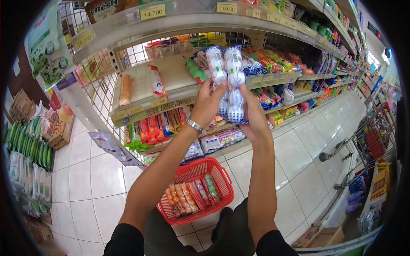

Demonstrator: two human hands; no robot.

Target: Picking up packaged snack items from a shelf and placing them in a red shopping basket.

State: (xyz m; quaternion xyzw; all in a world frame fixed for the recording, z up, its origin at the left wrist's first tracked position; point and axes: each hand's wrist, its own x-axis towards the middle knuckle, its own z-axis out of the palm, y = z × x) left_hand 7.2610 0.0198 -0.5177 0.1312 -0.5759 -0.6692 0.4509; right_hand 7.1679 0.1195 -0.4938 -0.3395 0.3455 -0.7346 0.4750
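Two long plastic packs of white balls stand side by side in front of the shelf, held between my hands. My left hand (203,107) grips the left pack (215,62), its thumb lying across the front. Around the outer side of the right pack (236,99) curls my right hand (255,116). Both packs have blue-patterned wrapping. Below my forearms a red plastic basket (228,195) rests on the floor. Inside it lies a row of similar packs with orange, reddish and green balls (210,185).
A shelf board (141,76) ahead holds an orange pack (125,89), a red-and-white pack (157,81) and a green pack (194,68). An upper shelf edge (192,19) overhangs it. At right stands a shopping cart (362,140); cucumbers (30,140) lie at left.
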